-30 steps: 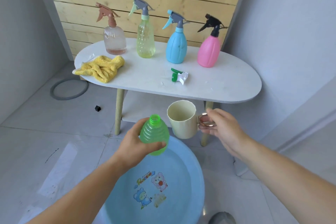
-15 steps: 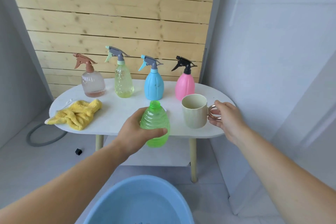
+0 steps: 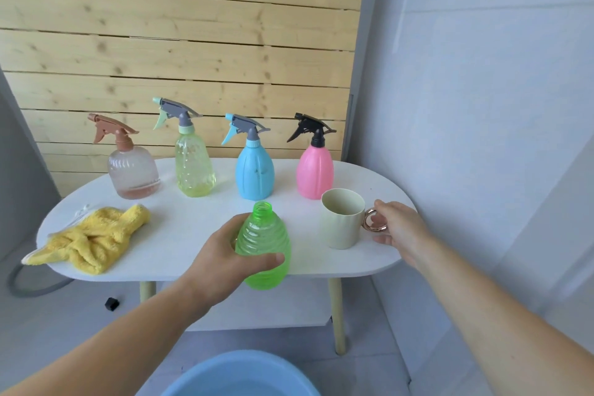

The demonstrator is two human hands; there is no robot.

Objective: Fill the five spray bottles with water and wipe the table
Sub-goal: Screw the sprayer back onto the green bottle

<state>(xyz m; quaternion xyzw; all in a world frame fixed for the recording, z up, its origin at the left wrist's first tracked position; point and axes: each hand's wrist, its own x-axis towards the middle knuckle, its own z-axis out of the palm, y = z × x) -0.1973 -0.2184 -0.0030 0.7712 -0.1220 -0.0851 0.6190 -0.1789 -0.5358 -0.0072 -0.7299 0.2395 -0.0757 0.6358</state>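
The green bottle point(image 3: 263, 244) and mug point(image 3: 342, 223) have risen from the blue basin point(image 3: 238, 376) to the table point(image 3: 193, 235). The left hand point(image 3: 218, 254) grips the uncapped bottle at its 6 o'clock edge; the right hand point(image 3: 398, 228) curls fingers round the mug handle at 4 o'clock. Fifth fill seems done; recapping next.

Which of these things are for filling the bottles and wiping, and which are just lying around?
For the job: green bottle, clear bottle, yellow bottle, blue bottle, pink bottle, cup, cloth, basin, table.
Just lying about: grey loop on the floor, small black bit near the table leg.
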